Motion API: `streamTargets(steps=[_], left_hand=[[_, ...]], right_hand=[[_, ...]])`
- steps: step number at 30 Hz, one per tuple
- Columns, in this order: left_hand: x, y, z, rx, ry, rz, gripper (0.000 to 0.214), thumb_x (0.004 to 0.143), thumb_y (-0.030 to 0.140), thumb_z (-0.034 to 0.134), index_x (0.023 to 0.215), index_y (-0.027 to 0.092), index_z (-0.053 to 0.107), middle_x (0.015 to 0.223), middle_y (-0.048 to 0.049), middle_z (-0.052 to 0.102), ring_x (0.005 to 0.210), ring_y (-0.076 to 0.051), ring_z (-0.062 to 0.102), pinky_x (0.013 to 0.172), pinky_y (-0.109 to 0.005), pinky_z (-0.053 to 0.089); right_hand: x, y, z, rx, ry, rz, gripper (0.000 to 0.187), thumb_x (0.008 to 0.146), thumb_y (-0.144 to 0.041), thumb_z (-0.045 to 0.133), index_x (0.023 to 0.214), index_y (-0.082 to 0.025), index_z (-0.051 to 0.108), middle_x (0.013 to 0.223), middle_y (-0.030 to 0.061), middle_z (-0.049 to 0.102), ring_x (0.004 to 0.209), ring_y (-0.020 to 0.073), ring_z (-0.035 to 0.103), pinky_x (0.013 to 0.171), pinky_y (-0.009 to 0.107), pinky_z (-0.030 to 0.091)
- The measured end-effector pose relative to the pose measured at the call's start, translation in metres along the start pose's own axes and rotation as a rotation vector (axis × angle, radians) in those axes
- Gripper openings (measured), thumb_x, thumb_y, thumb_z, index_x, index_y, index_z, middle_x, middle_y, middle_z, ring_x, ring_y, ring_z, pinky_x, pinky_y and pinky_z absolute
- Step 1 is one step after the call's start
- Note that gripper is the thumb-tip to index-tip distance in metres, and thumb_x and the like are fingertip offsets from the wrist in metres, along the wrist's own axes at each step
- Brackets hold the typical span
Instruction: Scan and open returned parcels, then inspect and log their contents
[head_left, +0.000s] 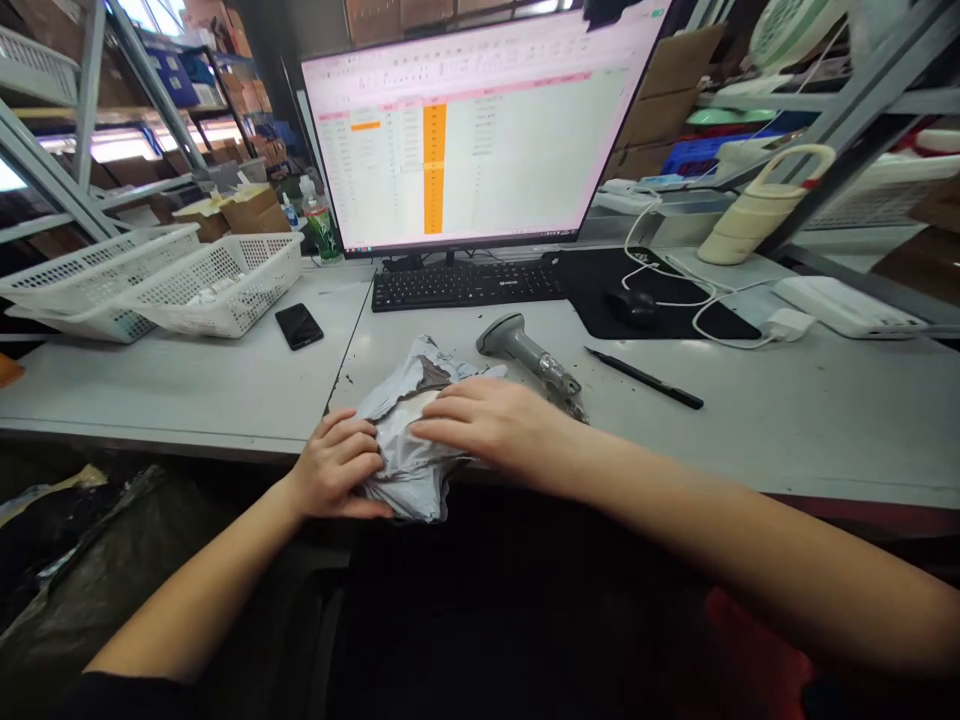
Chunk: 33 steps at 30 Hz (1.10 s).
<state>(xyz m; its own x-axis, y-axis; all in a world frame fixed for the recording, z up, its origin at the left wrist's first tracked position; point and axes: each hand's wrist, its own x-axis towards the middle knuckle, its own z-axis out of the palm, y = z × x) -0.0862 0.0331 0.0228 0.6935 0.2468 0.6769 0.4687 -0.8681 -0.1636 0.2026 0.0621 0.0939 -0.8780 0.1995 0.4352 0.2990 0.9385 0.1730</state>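
A crumpled white plastic mailing bag (pixel 405 450) lies at the front edge of the desk, its top torn and showing a dark grey lining. My left hand (pixel 337 468) grips its left side, thumb underneath and fingers on top. Over the bag's right part bends my right hand (pixel 502 425), its fingers closed on the plastic near the torn part; its thumb is hidden. Something pale shows inside the tear, too unclear to name. Just beyond my right hand lies a grey barcode scanner (pixel 525 352), and a black pen-shaped utility knife (pixel 646 378) rests to its right.
A monitor (pixel 480 140) with a spreadsheet stands behind a black keyboard (pixel 465 286). On the right are a mouse (pixel 631 306), white cables and a cream tumbler (pixel 757 215). A phone (pixel 298 326) and white plastic baskets (pixel 225 285) are on the left.
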Motion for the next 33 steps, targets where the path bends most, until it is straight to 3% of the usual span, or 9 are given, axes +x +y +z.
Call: streamTargets(steps=[3,6,10,14,17,22,24,29,33], left_hand=[[0.002,0.003,0.006,0.046,0.038,0.033,0.039,0.093,0.057,0.059,0.083,0.020,0.062,0.077,-0.0030,0.067,0.093,-0.022,0.064,0.107,-0.042,0.040],[0.008,0.007,0.016,0.093,0.089,0.053,0.028,0.094,0.039,0.063,0.074,0.020,0.058,0.069,0.0001,0.061,0.081,-0.018,0.059,0.099,-0.037,0.044],[0.023,0.015,0.025,0.040,0.179,0.044,0.028,0.095,0.027,0.059,0.068,0.020,0.053,0.061,0.0010,0.053,0.068,-0.016,0.050,0.084,-0.034,0.045],[0.025,0.002,0.013,-0.018,0.146,-0.027,0.040,0.100,0.032,0.048,0.062,0.019,0.045,0.057,0.0009,0.047,0.062,-0.016,0.044,0.074,-0.034,0.039],[0.003,-0.023,0.002,0.078,0.111,-0.110,0.040,0.099,0.029,0.049,0.061,0.019,0.044,0.056,0.0013,0.047,0.059,-0.015,0.044,0.071,-0.034,0.036],[-0.056,-0.045,0.003,0.171,0.092,-0.397,0.040,0.101,0.032,0.048,0.062,0.020,0.047,0.055,0.0019,0.047,0.054,-0.015,0.045,0.064,-0.030,0.037],[-0.069,-0.048,0.001,0.278,0.081,-0.525,0.032,0.097,0.037,0.056,0.071,0.019,0.057,0.063,-0.0007,0.059,0.059,-0.017,0.054,0.066,-0.030,0.039],[-0.049,-0.075,-0.032,0.609,-0.017,-0.941,0.038,0.097,0.045,0.052,0.119,0.018,0.067,0.089,-0.0127,0.071,0.085,-0.032,0.064,0.085,-0.046,0.045],[-0.015,-0.088,-0.047,0.351,0.085,-0.991,0.052,0.093,0.050,0.052,0.134,0.019,0.060,0.135,-0.0184,0.059,0.128,-0.039,0.050,0.108,-0.058,0.036]], right_hand=[[0.022,0.002,0.018,0.064,-0.224,-0.052,0.047,0.092,-0.020,0.063,0.138,-0.023,0.054,0.134,0.0092,0.060,0.117,0.0248,0.057,0.099,0.040,0.048],[0.032,-0.001,0.041,-0.016,-0.264,-0.060,0.063,0.082,-0.024,0.073,0.141,-0.019,0.051,0.139,0.0172,0.053,0.128,0.0343,0.049,0.109,0.055,0.037],[0.038,-0.004,0.061,-0.050,-0.190,-0.173,0.021,0.091,-0.027,0.060,0.108,-0.016,0.068,0.113,0.0138,0.065,0.116,0.0328,0.055,0.114,0.061,0.027],[0.037,0.009,0.057,0.163,-0.098,-0.060,0.016,0.091,-0.019,0.056,0.097,-0.018,0.071,0.098,0.0087,0.072,0.097,0.0237,0.064,0.101,0.044,0.046],[0.027,0.025,0.042,0.486,0.171,0.283,0.021,0.087,-0.019,0.058,0.101,-0.019,0.073,0.100,0.0074,0.075,0.092,0.0208,0.068,0.084,0.033,0.053],[0.011,0.067,0.007,1.105,1.183,0.922,0.018,0.088,-0.038,0.066,0.094,-0.022,0.071,0.090,-0.0007,0.075,0.084,0.0180,0.070,0.072,0.029,0.058],[0.008,0.083,-0.006,1.313,1.439,1.038,0.018,0.089,-0.036,0.067,0.101,-0.023,0.068,0.094,-0.0016,0.075,0.086,0.0161,0.070,0.071,0.027,0.059],[0.014,0.082,-0.008,1.553,1.438,1.121,0.012,0.093,-0.027,0.063,0.103,-0.022,0.067,0.093,-0.0009,0.076,0.085,0.0163,0.072,0.073,0.029,0.062],[0.019,0.060,0.015,1.622,1.227,1.183,0.019,0.091,-0.031,0.066,0.107,-0.023,0.068,0.099,0.0004,0.077,0.091,0.0198,0.072,0.077,0.034,0.062]])
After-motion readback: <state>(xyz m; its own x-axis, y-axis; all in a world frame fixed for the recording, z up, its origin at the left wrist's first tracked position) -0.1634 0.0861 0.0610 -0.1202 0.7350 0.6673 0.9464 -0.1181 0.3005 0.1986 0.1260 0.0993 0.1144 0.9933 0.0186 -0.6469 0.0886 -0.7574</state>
